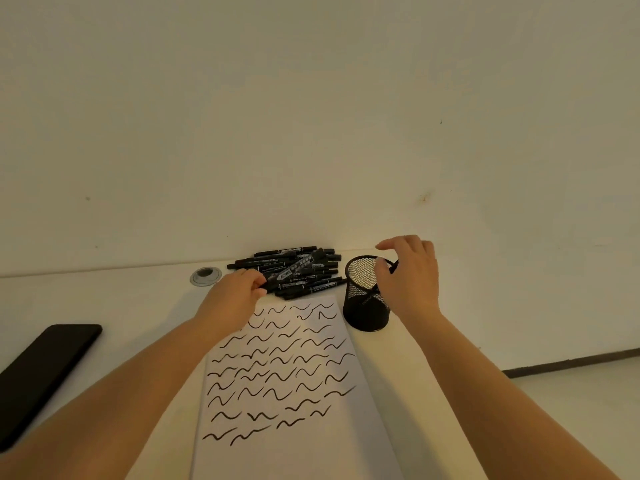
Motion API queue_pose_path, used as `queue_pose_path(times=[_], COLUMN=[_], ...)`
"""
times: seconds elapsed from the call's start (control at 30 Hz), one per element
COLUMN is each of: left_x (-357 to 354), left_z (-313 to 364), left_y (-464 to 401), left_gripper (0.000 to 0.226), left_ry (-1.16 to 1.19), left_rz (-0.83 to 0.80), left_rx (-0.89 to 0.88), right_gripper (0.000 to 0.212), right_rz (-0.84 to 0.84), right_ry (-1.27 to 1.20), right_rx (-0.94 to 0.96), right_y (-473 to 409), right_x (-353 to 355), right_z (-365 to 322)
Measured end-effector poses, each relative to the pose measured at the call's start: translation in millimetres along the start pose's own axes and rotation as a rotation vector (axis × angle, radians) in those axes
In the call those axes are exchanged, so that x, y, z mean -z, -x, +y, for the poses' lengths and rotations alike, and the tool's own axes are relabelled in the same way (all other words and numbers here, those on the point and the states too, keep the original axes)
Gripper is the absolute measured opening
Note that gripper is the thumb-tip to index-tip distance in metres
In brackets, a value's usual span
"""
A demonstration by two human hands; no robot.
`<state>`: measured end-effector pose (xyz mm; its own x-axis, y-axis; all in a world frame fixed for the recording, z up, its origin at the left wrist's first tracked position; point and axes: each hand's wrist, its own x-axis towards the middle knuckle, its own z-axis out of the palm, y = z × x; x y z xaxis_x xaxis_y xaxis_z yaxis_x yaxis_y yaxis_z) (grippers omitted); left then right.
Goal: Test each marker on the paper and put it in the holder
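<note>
Here left hand (235, 292) fingers grip marker (294, 268) from pile; right hand (407, 275) fingers loose over holder (367, 296) rim.

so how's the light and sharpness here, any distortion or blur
Head view: warm, dim yellowish light; soft shadows fall on the paper beside the forearms. Wide-angle lens bows the desk edge against the wall. The marker pile is soft, its label print unreadable; the right hand at the mesh holder looks slightly blurred.
</note>
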<state>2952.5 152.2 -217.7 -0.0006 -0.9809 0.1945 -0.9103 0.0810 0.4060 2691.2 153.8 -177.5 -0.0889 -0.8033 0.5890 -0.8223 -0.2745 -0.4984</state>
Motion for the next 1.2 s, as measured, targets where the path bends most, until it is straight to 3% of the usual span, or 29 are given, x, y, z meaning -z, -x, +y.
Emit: queue_pose_path(times=[0.07,0.17,0.27,0.33,0.43,0.57,0.73,0.93,1.13,1.2], left_x=[9.8,20.4,23.4,22.7,22.3,22.0,18.8,15.9,21.2,20.0], left_z=[11.4,30.8,46.8,52.4,53.4,51.9,51.4,57.1,56.4,46.2], left_y=[18.5,51.2,82.0,100.2,124.6,148.4,171.0,178.3,173.2,170.1], left_gripper=[0.026,0.023,0.017,0.015,0.017,0.010,0.027,0.025,0.028,0.031], left_ry=[0.129,0.340,0.414,0.428,0.394,0.307,-0.036,0.172,0.570,0.655], left_rz=[0.007,-0.047,-0.105,-0.151,-0.157,-0.005,0.165,-0.070,-0.421,-0.537], left_rx=[0.002,-0.005,-0.076,-0.107,-0.189,-0.291,-0.412,-0.289,-0.172,-0.101], right_gripper=[0.017,0.024,0.009,0.013,0.023,0.029,0.035,0.043,0.027,0.021], right_rz=[-0.018,-0.169,-0.385,-0.531,-0.556,-0.586,-0.629,-0.590,-0.634,-0.551], right_ry=[-0.267,-0.671,-0.816,-0.942,-1.020,-1.084,-1.164,-1.138,-1.177,-1.296], right_rx=[-0.014,-0.201,-0.322,-0.394,-0.525,-0.608,-0.663,-0.654,-0.376,-0.440], right_y=[14.7,45.7,72.1,87.3,106.0,122.4,137.7,137.8,138.9,132.2], right_x=[8.1,16.1,18.0,18.3,20.3,20.3,21.9,17.4,16.8,19.2], right_z=[-17.0,-46.9,-63.3,-67.8,-70.1,-73.9,-73.1,-63.9,-56.0,-44.8])
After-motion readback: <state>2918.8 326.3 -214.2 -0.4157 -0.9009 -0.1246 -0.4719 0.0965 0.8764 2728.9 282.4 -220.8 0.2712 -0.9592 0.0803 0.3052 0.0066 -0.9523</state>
